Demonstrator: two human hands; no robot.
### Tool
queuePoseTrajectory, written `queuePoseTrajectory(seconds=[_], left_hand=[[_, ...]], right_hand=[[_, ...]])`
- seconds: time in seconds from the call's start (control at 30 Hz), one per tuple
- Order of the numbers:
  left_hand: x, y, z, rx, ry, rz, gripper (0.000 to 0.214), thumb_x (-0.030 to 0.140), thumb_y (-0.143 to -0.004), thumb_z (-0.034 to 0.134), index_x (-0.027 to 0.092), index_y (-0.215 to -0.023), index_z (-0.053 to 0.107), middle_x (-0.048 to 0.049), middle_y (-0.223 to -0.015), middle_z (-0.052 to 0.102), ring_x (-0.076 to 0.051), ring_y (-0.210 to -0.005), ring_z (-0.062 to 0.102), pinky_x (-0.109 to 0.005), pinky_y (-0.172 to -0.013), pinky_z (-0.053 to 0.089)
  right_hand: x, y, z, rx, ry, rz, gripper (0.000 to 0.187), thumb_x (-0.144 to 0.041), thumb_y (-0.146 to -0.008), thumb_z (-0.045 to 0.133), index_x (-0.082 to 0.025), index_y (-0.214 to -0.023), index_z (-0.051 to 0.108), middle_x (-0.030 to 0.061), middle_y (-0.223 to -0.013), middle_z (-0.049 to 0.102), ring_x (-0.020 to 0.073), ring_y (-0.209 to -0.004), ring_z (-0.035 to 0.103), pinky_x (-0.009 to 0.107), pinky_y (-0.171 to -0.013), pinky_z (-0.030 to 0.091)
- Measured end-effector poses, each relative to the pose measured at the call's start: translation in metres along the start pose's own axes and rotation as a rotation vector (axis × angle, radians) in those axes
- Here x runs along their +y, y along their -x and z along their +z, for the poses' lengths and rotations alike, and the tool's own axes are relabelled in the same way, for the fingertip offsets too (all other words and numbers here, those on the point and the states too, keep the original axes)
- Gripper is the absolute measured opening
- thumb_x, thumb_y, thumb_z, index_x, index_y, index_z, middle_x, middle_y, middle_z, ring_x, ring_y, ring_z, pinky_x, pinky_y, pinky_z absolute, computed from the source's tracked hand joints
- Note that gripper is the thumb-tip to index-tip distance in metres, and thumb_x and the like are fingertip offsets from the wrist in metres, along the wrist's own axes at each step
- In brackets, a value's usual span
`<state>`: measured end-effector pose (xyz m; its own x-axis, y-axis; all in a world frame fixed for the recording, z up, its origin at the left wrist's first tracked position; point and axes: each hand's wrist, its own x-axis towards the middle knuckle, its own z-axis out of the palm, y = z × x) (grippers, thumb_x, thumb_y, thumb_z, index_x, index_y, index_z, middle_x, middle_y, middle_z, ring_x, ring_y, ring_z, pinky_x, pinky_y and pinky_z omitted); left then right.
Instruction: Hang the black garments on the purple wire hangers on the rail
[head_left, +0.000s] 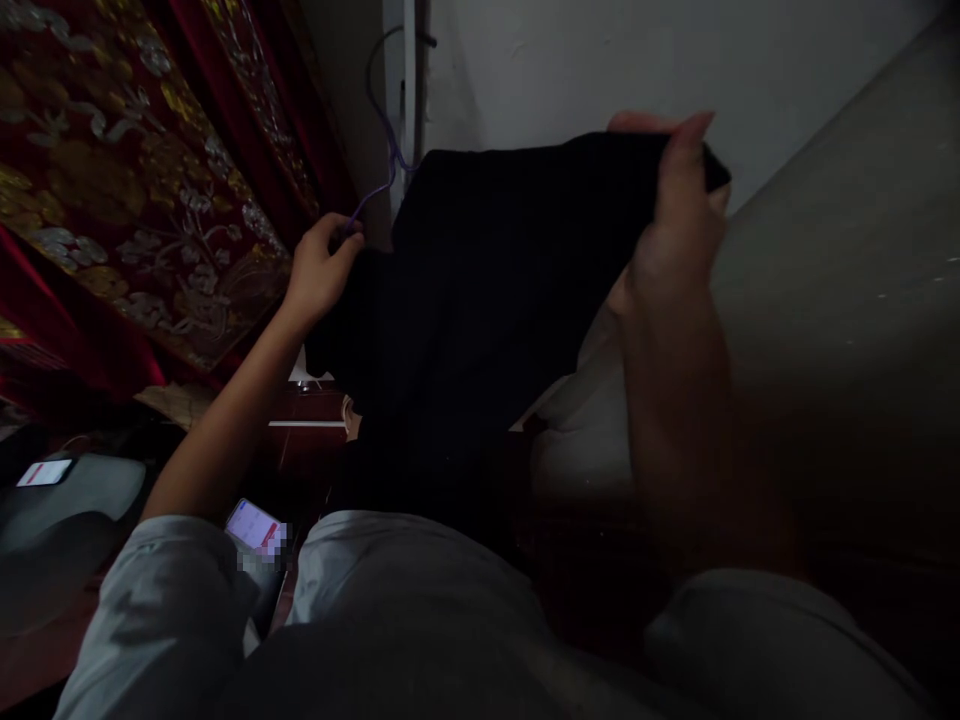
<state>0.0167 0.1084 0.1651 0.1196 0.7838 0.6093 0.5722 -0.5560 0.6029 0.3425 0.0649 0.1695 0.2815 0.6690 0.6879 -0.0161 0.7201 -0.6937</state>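
Note:
A black garment [480,270] is stretched between my two hands in front of my body; its exact cut is lost in the dark. My left hand [322,265] pinches one arm of a thin purple clothes hanger [386,180] at the garment's left edge. The hanger's dark hook rises above, and its other arm goes out of sight at the cloth. At the upper right corner, my right hand [682,210] grips the garment, thumb on the near side and fingers partly behind it.
A red curtain [150,180] with gold and silver patterns hangs at left. A pale wall [637,60] stands ahead, and a grey, glossy-looking surface [847,300] lies at right. One lit phone [259,525] is beside my left leg; another phone [45,473] lies farther left.

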Motion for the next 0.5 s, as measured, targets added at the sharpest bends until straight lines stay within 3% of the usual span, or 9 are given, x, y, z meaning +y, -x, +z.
queuePoseTrajectory(seconds=[0.13,0.27,0.3,0.37,0.43,0.5], left_hand=[[0.011,-0.015,-0.008,0.054,-0.016,-0.044,0.004,0.011,-0.097,0.061,0.013,-0.099,0.064,0.0000,-0.091,0.065,-0.013,-0.090,0.062,-0.028,-0.088,0.048],[0.013,-0.024,-0.016,0.124,-0.022,-0.027,0.005,0.005,-0.098,0.062,0.010,-0.096,0.063,0.0018,-0.087,0.062,-0.008,-0.084,0.056,-0.024,-0.081,0.044],[0.013,-0.023,-0.018,0.130,-0.013,-0.010,0.006,0.005,-0.099,0.062,0.010,-0.096,0.063,0.0024,-0.087,0.061,-0.007,-0.085,0.055,-0.023,-0.082,0.044],[0.013,-0.013,-0.021,0.126,0.004,0.022,0.006,0.012,-0.104,0.060,0.012,-0.098,0.063,0.0034,-0.086,0.061,-0.007,-0.084,0.055,-0.023,-0.080,0.044],[0.013,0.002,-0.025,0.102,0.008,0.072,0.021,0.030,-0.109,0.054,0.015,-0.099,0.064,0.0025,-0.085,0.061,-0.008,-0.082,0.056,-0.026,-0.079,0.045],[0.014,0.019,-0.030,0.050,-0.008,0.121,0.045,0.054,-0.110,0.042,0.017,-0.099,0.066,-0.0010,-0.089,0.065,-0.013,-0.088,0.061,-0.029,-0.083,0.048]], right_hand=[[-0.013,-0.006,0.015,-0.092,-0.088,-0.009,0.045,-0.062,-0.098,0.055,-0.024,-0.111,0.076,0.0085,-0.114,0.073,0.0268,-0.116,0.069,0.041,-0.102,0.056],[-0.045,0.026,0.042,-0.224,0.014,-0.059,0.042,-0.058,-0.104,0.045,-0.030,-0.112,0.075,0.0002,-0.122,0.073,0.0220,-0.123,0.066,0.039,-0.113,0.051],[-0.055,0.038,0.046,-0.325,0.065,-0.064,0.042,-0.057,-0.105,0.043,-0.032,-0.116,0.075,-0.0019,-0.126,0.071,0.0217,-0.128,0.063,0.041,-0.116,0.047],[-0.072,0.059,0.045,-0.677,0.123,-0.043,0.040,-0.058,-0.101,0.052,-0.037,-0.130,0.069,-0.0039,-0.137,0.066,0.0230,-0.137,0.057,0.045,-0.121,0.042],[-0.082,0.071,0.036,-1.097,0.093,0.052,0.060,-0.058,-0.085,0.075,-0.039,-0.141,0.063,-0.0016,-0.139,0.066,0.0257,-0.135,0.059,0.045,-0.116,0.048],[-0.078,0.073,0.026,-1.360,0.023,0.196,0.074,-0.054,-0.072,0.087,-0.038,-0.140,0.064,0.0019,-0.124,0.073,0.0257,-0.118,0.069,0.042,-0.101,0.058]])
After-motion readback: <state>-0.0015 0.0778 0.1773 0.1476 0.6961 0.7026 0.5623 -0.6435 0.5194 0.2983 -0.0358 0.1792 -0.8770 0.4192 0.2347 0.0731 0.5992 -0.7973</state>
